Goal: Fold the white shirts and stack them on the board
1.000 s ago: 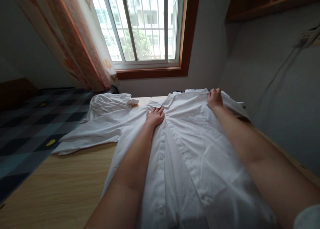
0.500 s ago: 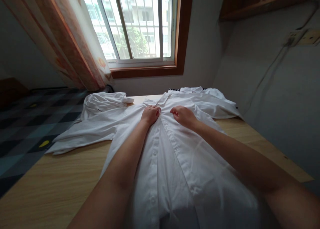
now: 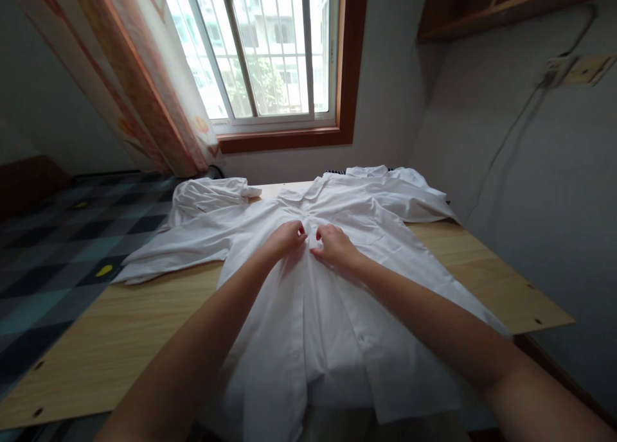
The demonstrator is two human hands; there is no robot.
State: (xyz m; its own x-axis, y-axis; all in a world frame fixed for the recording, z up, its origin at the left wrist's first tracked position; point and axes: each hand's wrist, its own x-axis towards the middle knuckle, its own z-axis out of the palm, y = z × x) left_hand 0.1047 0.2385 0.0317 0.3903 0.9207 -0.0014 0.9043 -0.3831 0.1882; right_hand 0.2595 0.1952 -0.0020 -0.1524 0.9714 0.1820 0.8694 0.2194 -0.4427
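Observation:
A white button-up shirt (image 3: pixel 400 272) lies spread front side up, its collar at the far end and its front parted along the lower part. My left hand (image 3: pixel 290 236) is on the front edge below the collar, with fingers curled and pinching the cloth. Close beside it on the right, my right hand (image 3: pixel 333 244) has bent fingers and thumb at the other front edge, gripping the fabric there. Whether a button sits between the fingertips is too small to make out. Buttons show faintly down the front.
Beneath the shirt is a light wooden board (image 3: pixel 159 317), next to a checked bedspread (image 3: pixel 38 249) on the left. More white clothing (image 3: pixel 209 194) lies bunched at the back left. A window (image 3: pixel 270 63), a curtain (image 3: pixel 130 76) and a wall socket (image 3: pixel 559 70) with a cord are beyond.
Both hands have moved down the shirt front, nearer to me, and closer together. The right hand has shifted left to the front edge. The view has shifted slightly.

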